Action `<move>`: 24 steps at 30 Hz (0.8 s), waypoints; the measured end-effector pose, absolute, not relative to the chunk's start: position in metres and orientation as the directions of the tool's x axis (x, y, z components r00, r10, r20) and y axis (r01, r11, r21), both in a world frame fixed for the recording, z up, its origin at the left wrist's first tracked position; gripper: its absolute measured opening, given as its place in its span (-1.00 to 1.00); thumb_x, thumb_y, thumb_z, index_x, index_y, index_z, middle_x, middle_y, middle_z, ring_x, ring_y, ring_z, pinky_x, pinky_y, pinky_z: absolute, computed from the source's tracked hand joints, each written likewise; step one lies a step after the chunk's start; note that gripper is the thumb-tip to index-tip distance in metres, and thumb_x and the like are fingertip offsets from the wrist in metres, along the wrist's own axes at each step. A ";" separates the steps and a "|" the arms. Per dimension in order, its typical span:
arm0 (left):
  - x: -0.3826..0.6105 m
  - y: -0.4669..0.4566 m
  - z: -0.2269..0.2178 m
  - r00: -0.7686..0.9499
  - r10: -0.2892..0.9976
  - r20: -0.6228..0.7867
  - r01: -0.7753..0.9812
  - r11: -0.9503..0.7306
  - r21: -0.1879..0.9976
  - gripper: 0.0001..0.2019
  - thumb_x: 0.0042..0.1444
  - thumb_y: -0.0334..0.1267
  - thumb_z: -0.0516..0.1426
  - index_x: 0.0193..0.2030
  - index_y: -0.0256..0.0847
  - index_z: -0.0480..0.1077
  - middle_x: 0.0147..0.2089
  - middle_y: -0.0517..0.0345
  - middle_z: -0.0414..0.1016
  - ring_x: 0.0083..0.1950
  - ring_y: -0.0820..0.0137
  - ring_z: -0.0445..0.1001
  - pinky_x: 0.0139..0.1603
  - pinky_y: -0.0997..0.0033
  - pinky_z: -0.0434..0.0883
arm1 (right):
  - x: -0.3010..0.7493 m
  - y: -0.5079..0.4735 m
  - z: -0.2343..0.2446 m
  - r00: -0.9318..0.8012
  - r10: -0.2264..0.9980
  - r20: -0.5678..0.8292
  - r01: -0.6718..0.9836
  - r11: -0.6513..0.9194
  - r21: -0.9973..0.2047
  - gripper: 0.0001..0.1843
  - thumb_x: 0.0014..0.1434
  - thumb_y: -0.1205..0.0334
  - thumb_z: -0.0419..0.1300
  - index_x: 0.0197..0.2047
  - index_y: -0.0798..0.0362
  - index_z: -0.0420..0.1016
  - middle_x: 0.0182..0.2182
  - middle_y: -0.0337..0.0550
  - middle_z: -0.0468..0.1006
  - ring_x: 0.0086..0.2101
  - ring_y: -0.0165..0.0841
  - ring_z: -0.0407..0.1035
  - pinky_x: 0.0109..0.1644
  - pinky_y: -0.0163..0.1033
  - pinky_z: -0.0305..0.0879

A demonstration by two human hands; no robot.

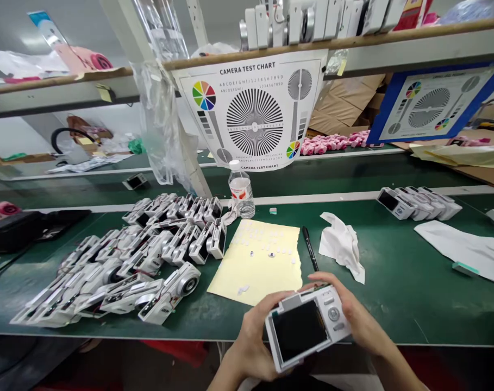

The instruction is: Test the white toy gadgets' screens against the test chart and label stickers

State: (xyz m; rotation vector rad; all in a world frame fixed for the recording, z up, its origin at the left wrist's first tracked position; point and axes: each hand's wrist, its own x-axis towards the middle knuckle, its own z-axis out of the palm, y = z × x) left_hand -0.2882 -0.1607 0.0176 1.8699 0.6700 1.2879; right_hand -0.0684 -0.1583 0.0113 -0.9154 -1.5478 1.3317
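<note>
A white digital camera (299, 328) is held near the table's front edge, its dark screen and round button pad facing me. My left hand (252, 336) is closed round its left side, the thumb along the top edge. On the opposite side my right hand (348, 309) grips it, fingers over the top and right end. The camera is tilted, its right end higher, and its top edge looks uncovered. Just beyond lie a yellow paper sheet (258, 271) with small white pieces on it, a black marker pen (310, 248) and a crumpled white cloth (342, 244).
Several partly assembled cameras (149, 250) crowd the table's left side. A row of finished-looking cameras (418, 203) stands at the back right. A clear bottle (241, 193) stands before a hanging camera test chart (252, 114). White paper (467, 250) lies at right.
</note>
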 end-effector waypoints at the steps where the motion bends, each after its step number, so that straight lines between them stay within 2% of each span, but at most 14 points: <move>1: -0.288 -0.157 0.011 0.374 0.800 0.470 0.032 -0.517 0.855 -0.15 -0.33 -0.47 0.32 0.19 -0.10 0.18 0.02 -0.14 0.44 0.00 0.03 0.45 0.03 0.17 0.38 | -0.072 -0.161 0.006 -0.326 0.938 0.120 -0.004 0.126 -0.992 -0.32 0.12 -0.33 -0.18 0.09 -0.04 0.21 -0.15 -0.02 0.48 -0.25 -0.20 0.41 -0.19 -0.15 0.32; 5: -0.291 -0.144 -0.019 0.454 0.869 0.197 0.203 -0.317 0.926 -0.13 -0.28 -0.22 0.30 0.21 -0.22 0.02 0.04 -0.14 0.38 0.05 0.06 0.38 0.07 0.11 0.30 | -0.079 -0.158 -0.018 -0.215 0.977 0.013 0.057 0.026 -0.998 -0.42 0.17 -0.27 -0.19 -0.08 0.02 0.29 -0.40 -0.17 0.44 -0.47 -0.34 0.30 -0.39 -0.28 0.18; 8: -0.295 -0.138 -0.033 0.485 0.871 0.081 0.319 -0.262 0.911 -0.19 -0.30 -0.19 0.28 0.14 -0.22 0.05 0.06 -0.09 0.31 0.04 0.09 0.35 0.06 0.12 0.29 | -0.085 -0.155 -0.032 -0.161 0.986 -0.052 0.099 -0.036 -0.994 -0.47 0.18 -0.23 -0.15 -0.11 0.03 0.29 -0.44 -0.22 0.39 -0.49 -0.37 0.23 -0.38 -0.29 0.15; 12: -0.295 -0.135 -0.032 0.533 0.843 0.066 0.310 -0.268 0.912 -0.32 -0.27 -0.34 0.22 0.08 -0.17 0.11 0.05 0.04 0.30 0.05 0.20 0.33 0.08 0.24 0.27 | -0.091 -0.157 -0.044 -0.055 0.998 -0.013 0.146 -0.005 -0.989 -0.54 0.19 -0.18 -0.11 -0.13 0.01 0.30 -0.32 -0.18 0.40 -0.40 -0.34 0.27 -0.28 -0.25 0.19; 15: -0.293 -0.133 -0.030 0.547 0.835 0.061 0.311 -0.271 0.911 -0.32 -0.28 -0.42 0.20 0.07 -0.15 0.11 0.04 0.08 0.29 0.04 0.25 0.33 0.06 0.30 0.28 | -0.092 -0.157 -0.049 -0.043 0.995 0.089 0.155 0.095 -0.983 -0.56 0.20 -0.16 -0.11 -0.15 0.00 0.32 -0.23 -0.13 0.43 -0.23 -0.25 0.33 -0.14 -0.21 0.21; 18: -0.293 -0.132 -0.031 0.550 0.834 0.048 0.327 -0.268 0.906 -0.29 -0.31 -0.43 0.22 0.08 -0.14 0.10 0.04 0.10 0.30 0.03 0.26 0.34 0.05 0.30 0.29 | -0.090 -0.156 -0.053 -0.035 0.980 0.196 0.156 0.200 -0.967 -0.59 0.18 -0.15 -0.06 -0.18 0.00 0.35 -0.15 -0.09 0.42 -0.07 -0.20 0.30 0.01 -0.18 0.17; 24: -0.292 -0.133 -0.032 0.549 0.836 0.024 0.350 -0.255 0.901 -0.30 -0.33 -0.38 0.24 0.05 -0.17 0.12 0.01 0.08 0.33 0.00 0.24 0.36 0.03 0.28 0.30 | -0.090 -0.154 -0.056 -0.015 0.974 0.224 0.175 0.223 -0.959 -0.58 0.19 -0.15 -0.08 -0.22 0.00 0.36 -0.14 -0.06 0.40 -0.07 -0.21 0.31 0.00 -0.18 0.19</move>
